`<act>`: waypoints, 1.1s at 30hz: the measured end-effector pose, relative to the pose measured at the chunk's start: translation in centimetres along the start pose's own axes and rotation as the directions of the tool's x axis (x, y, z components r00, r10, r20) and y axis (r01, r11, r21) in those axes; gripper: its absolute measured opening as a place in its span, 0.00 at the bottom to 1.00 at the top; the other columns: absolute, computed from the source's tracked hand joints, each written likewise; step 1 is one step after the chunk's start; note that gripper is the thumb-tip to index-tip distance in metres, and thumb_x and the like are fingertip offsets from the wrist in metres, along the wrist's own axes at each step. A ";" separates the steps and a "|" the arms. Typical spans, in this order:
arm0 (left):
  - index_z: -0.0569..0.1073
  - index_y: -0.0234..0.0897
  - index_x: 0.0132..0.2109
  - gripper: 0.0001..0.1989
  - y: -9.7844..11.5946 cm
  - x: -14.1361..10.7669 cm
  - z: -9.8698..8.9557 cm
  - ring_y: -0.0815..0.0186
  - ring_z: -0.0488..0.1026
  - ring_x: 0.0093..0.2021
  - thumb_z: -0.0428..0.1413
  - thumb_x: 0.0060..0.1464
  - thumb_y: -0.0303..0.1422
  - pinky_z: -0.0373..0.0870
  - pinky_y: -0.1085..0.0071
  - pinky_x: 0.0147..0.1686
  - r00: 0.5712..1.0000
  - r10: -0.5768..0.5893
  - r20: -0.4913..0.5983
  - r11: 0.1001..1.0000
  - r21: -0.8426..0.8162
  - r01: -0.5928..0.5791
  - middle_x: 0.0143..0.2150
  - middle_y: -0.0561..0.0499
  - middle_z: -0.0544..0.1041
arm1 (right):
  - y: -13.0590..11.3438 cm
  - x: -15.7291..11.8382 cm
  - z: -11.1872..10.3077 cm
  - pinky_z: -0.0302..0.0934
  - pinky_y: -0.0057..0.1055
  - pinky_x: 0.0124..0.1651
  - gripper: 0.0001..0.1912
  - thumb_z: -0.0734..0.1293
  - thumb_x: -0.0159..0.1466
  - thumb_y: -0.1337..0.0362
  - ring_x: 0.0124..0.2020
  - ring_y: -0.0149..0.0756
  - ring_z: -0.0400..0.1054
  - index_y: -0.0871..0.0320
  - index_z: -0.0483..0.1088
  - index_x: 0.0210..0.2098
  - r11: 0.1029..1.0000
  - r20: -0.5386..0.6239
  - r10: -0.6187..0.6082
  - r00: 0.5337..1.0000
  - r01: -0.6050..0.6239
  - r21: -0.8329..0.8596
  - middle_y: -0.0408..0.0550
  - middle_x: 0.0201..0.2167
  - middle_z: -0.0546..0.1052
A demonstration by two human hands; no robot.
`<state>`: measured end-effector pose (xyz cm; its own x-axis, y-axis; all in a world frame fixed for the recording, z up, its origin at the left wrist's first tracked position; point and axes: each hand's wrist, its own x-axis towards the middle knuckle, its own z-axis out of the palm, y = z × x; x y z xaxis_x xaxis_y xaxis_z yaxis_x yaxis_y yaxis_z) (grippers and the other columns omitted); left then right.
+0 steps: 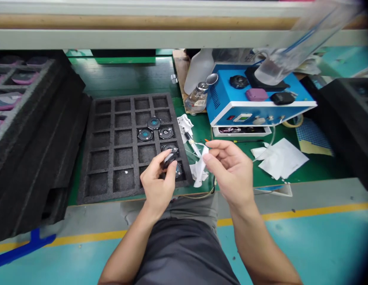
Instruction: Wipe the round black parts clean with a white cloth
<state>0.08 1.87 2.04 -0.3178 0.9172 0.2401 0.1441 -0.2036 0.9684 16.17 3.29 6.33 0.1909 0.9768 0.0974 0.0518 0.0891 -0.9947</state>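
Note:
My left hand (158,180) is closed on a small round black watch body (170,159), pinched between thumb and fingers over the front right of the foam tray (111,146). In my right hand (231,170) a folded white wipe (201,168) is pinched between thumb and forefinger, a short way right of the watch body. Several similar round watch bodies (145,135) lie in the tray's right-hand compartments. A thin dispenser with a needle tip (193,144) lies on crumpled white tissue (185,124) beside the tray.
A blue dispensing machine (225,89) stands at the back right, with a tilted clear syringe barrel (279,63) on top. Left of it are a glass bottle (197,99) and a white bottle (200,71). White sheets (283,158) lie at right. Stacked black foam trays (50,130) rise at left.

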 end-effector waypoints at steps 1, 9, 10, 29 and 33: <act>0.79 0.38 0.54 0.16 -0.3 -0.1 0.0 0.62 0.83 0.46 0.63 0.59 0.31 0.81 0.70 0.43 0.999 0.035 0.002 0.999 0.040 -0.035 0.50 0.45 0.83 | 0.1 -0.1 0.3 0.63 0.28 0.29 0.08 0.73 0.64 0.61 0.26 0.30 0.67 0.54 0.77 0.43 1.000 -0.006 0.004 1.000 -0.004 -0.023 0.41 0.28 0.76; 0.80 0.38 0.48 0.11 -0.2 -0.6 0.1 0.65 0.83 0.38 0.64 0.58 0.29 0.80 0.72 0.41 0.991 0.136 -0.004 0.974 0.182 -0.133 0.41 0.49 0.85 | 0.2 -0.6 2.1 0.65 0.30 0.30 0.06 0.74 0.64 0.59 0.26 0.31 0.69 0.53 0.79 0.35 0.999 0.074 0.039 0.997 -0.037 -0.038 0.43 0.28 0.79; 0.81 0.38 0.48 0.11 0.0 -0.6 0.1 0.65 0.83 0.38 0.64 0.58 0.29 0.80 0.72 0.41 0.989 0.145 -0.005 0.971 0.192 -0.142 0.41 0.49 0.85 | 0.2 -0.7 2.3 0.66 0.31 0.32 0.05 0.73 0.64 0.59 0.28 0.32 0.70 0.53 0.79 0.35 0.999 0.102 0.032 0.994 -0.030 -0.028 0.44 0.29 0.79; 0.79 0.37 0.44 0.07 -0.7 -1.1 0.2 0.60 0.85 0.45 0.64 0.57 0.27 0.83 0.66 0.47 0.983 0.183 0.029 0.973 0.136 -0.185 0.47 0.46 0.85 | 1.2 0.3 1.4 0.64 0.35 0.38 0.07 0.67 0.69 0.63 0.34 0.37 0.70 0.53 0.74 0.34 0.864 0.064 -0.281 0.957 0.282 -0.418 0.46 0.33 0.77; 0.79 0.38 0.44 0.07 -0.7 -1.2 0.3 0.60 0.85 0.45 0.64 0.57 0.27 0.83 0.65 0.48 0.985 0.173 0.023 0.976 0.133 -0.175 0.47 0.47 0.86 | 0.6 -0.8 1.4 0.63 0.35 0.37 0.06 0.68 0.69 0.64 0.34 0.36 0.70 0.52 0.75 0.35 0.859 0.062 -0.332 0.941 0.329 -0.392 0.46 0.33 0.78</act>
<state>0.63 0.96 1.08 -0.2668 0.8755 0.4028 0.3205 -0.3136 0.8938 14.70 2.82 5.56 0.1013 0.9019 0.4199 0.4919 0.3215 -0.8091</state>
